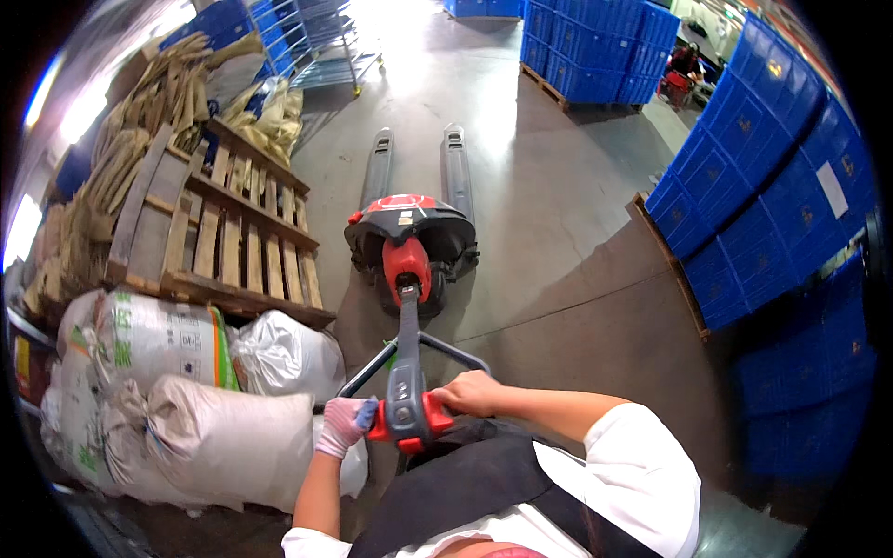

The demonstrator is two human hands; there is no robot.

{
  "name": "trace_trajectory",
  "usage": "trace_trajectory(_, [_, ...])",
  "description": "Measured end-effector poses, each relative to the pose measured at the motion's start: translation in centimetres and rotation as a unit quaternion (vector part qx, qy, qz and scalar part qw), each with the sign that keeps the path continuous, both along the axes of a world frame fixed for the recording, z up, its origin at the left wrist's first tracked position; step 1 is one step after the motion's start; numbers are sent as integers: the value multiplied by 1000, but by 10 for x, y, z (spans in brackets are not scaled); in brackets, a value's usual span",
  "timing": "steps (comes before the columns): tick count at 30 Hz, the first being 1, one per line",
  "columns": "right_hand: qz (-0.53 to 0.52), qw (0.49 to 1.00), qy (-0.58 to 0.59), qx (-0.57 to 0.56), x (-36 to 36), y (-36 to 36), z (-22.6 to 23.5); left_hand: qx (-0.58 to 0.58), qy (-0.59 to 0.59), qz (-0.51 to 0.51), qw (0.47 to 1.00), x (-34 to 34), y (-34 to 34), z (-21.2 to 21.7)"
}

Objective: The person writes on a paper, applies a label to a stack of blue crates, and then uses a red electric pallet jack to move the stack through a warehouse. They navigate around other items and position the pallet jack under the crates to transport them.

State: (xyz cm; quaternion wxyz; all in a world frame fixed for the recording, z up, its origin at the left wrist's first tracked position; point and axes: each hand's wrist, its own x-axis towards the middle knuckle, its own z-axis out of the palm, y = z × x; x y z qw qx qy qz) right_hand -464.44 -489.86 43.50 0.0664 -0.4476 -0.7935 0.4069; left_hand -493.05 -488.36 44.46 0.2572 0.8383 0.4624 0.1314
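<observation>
A red and black electric pallet truck [406,256] stands in front of me, its two forks [456,172] pointing away with no load on them. Its tiller handle [406,386] reaches back to my body, with red grips on both sides. My left hand [344,425], in a pale pink glove with bluish fingertips, is closed round the left end of the handle. On the right side, my bare right hand [472,393] has its fingers curled over the handle's other grip. Part of the fingers is hidden on each side.
At left, wooden pallets [237,219] lean beside heaped tan sacks [121,177]; stuffed white sacks [228,437] lie nearer. Blue crates [744,177] rise on a pallet at right, with another blue stack [595,46] farther off. A wheeled metal rack [316,56] stands far left. Someone [684,70] is at far right.
</observation>
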Motion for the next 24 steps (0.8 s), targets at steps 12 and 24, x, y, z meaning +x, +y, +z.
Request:
trace_trajectory(12, [-74, 996, 49, -11, -55, 51, -20, 23, 135, -37, 990, -58, 84, -34])
trace_trajectory(24, [-81, 996, 37, 2, -31, 152, -35, -75, 110, -39, 990, -27, 186, -8])
